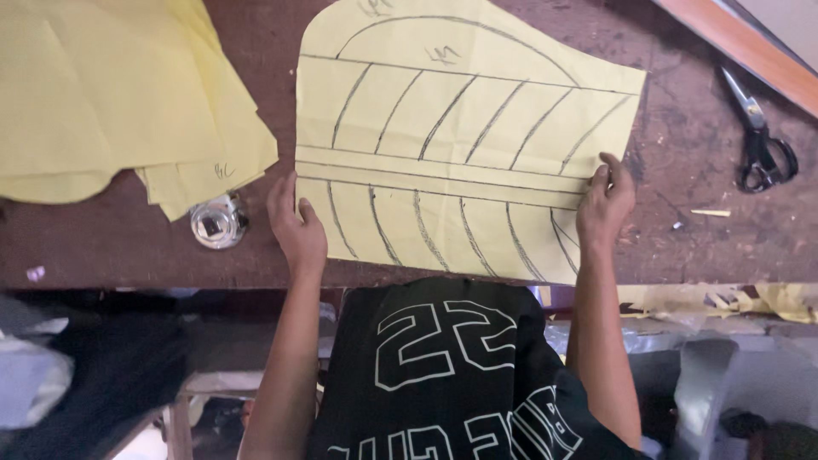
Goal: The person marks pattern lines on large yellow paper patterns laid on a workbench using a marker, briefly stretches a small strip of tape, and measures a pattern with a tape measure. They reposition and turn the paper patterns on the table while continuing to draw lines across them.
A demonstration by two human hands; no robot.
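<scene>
Left hand (296, 228) and right hand (605, 203) grip opposite edges of the yellow paper pattern (452, 136), fingers clenched on it, flat on the counter (699, 153).

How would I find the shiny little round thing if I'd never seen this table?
Start at the brown table and look to its near edge, to the left of the person's left hand. Just below the corner of the plain yellow paper stack sits the small silver round thing. It is the only shiny metal piece there; the scissors lie far off on the right.
</scene>
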